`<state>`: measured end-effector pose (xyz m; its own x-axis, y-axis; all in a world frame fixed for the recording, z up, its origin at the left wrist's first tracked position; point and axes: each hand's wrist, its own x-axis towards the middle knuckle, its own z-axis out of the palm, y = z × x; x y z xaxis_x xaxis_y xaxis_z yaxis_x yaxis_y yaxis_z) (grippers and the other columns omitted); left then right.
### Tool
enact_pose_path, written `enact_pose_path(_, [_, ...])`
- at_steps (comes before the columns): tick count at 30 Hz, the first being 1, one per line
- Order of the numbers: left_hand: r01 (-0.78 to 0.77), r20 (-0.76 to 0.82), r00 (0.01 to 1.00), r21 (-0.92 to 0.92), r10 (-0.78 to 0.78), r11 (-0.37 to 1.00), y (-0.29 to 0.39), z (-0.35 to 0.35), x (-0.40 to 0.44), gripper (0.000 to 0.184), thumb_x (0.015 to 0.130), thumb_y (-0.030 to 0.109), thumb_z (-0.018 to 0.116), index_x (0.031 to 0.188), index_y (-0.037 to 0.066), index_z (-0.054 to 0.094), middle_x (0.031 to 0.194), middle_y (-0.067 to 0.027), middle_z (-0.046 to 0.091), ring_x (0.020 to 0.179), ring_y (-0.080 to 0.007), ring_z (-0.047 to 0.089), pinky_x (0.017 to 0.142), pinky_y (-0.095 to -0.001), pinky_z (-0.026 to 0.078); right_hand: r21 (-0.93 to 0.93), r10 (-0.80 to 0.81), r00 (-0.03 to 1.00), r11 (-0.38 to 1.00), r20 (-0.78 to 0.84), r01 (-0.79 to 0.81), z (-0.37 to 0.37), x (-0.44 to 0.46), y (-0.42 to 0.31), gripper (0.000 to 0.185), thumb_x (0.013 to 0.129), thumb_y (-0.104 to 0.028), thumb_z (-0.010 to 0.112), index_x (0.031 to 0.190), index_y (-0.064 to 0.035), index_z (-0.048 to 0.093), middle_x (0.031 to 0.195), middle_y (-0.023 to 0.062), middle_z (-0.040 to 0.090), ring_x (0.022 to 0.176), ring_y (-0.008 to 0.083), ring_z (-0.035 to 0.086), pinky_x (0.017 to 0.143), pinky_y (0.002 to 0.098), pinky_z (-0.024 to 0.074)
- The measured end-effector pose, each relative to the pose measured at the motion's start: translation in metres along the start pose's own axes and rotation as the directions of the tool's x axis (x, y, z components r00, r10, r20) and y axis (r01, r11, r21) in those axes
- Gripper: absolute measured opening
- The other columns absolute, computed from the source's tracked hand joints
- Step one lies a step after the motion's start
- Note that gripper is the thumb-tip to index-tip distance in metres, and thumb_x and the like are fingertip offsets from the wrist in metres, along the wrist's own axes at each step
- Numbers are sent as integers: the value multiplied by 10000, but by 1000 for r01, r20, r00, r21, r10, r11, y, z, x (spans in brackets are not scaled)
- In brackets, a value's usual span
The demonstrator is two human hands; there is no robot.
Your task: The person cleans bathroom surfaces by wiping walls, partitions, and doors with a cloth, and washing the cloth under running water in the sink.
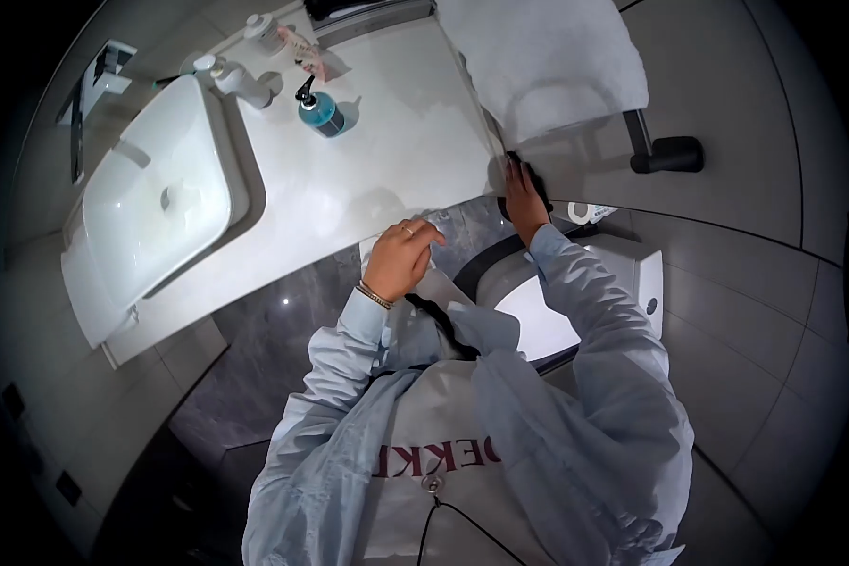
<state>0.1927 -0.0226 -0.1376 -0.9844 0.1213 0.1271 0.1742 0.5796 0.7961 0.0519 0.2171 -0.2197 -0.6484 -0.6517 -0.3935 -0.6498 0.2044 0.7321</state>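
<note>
My right hand (524, 195) is at the right end of the white countertop (387, 141), beside the wall. Its fingers lie long and close together along a black thing (540, 179), partly hidden under them; I cannot make out its kind. Near the counter's front edge, my left hand (403, 259) hovers with loosely curled fingers, wearing a ring and bracelets, and nothing shows in it. A pump bottle of blue liquid (322, 115) stands upright on the counter, beyond both hands.
A white basin (160, 203) sits on the counter's left, below a wall tap (94, 90). White bottles (241, 83) and a pink packet (302, 52) stand behind. A white towel (547, 61) hangs on the right wall. Below are a toilet (538, 316) and a paper roll (587, 213).
</note>
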Motion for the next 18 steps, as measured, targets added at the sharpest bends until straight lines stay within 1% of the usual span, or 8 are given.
enact_pose_path(3, [93, -15, 995, -41, -94, 995, -3, 22, -22, 195, 768, -22, 524, 909, 80, 613, 962, -77, 626, 904, -314, 584, 812, -403, 457, 33, -12, 997, 999, -78, 15, 2, -11, 12, 523, 894, -285, 443, 1326, 4, 497, 1458, 134, 387, 1373, 284, 308, 1158, 444, 167])
enact_pose_path(6, [103, -88, 990, -58, -108, 993, -19, 38, -30, 229, 785, -7, 534, 987, 67, 614, 1070, -123, 618, 1028, -353, 563, 913, -435, 435, 225, 153, 936, 971, -317, -82, -36, -4, 70, 420, 876, -221, 451, 1204, -1, 594, 1333, 170, 517, 1281, 277, 422, 1106, 424, 273])
enact_pose_path(9, [201, -133, 975, 190, -178, 961, -40, 55, -30, 498, 777, 25, 591, 1266, 42, 501, 1394, -162, 438, 1314, -374, 374, 1098, -505, 278, 556, 412, 847, 813, -336, -174, -65, 7, 114, 151, 759, -160, 564, 800, -86, 689, 812, 96, 668, 894, 253, 627, 875, 393, 444])
enact_pose_path(10, [225, -158, 967, 163, -200, 961, -46, 59, -28, 498, 777, 25, 591, 1266, 42, 501, 1394, -162, 438, 1314, -374, 374, 1098, -505, 278, 480, 434, 896, 808, -91, -343, -69, 17, 110, 129, 739, -140, 577, 684, -101, 688, 716, 72, 659, 807, 261, 643, 837, 366, 461])
enact_pose_path(13, [360, -250, 921, 253, -299, 898, -71, 65, -25, 634, 837, 166, 627, 1401, 26, 374, 1509, -157, 291, 1396, -346, 258, 1126, -491, 220, 493, 554, 817, 762, -161, -420, -52, 52, 92, 224, 765, -149, 571, 923, -50, 695, 920, 119, 678, 951, 282, 633, 878, 373, 466])
enact_pose_path(15, [505, -315, 847, 229, -428, 832, -83, 65, -24, 654, 843, 208, 634, 1411, 33, 362, 1514, -152, 285, 1401, -339, 250, 1128, -491, 213, 283, 388, 875, 908, -290, -309, -33, 74, 80, 554, 774, -196, 579, 1303, -47, 512, 1401, 199, 439, 1283, 290, 449, 1056, 434, 347])
enact_pose_path(16, [611, -365, 778, 249, -511, 752, -87, 64, -29, 676, 849, 249, 641, 1422, 39, 350, 1518, -147, 279, 1405, -333, 243, 1130, -491, 206, 225, 287, 951, 940, -113, -256, -55, 78, 73, 618, 823, -186, 533, 1412, -74, 379, 1545, 170, 197, 1431, 279, 196, 1158, 472, 133])
enact_pose_path(18, [606, -398, 774, 237, -492, 760, -101, 64, -42, 703, 863, 272, 630, 1441, 38, 305, 1537, -139, 225, 1412, -330, 225, 1121, -505, 221, 178, 202, 974, 967, -108, -181, -32, 100, 52, 558, 840, -195, 512, 1381, -85, 430, 1521, 149, 277, 1430, 274, 199, 1165, 470, 55])
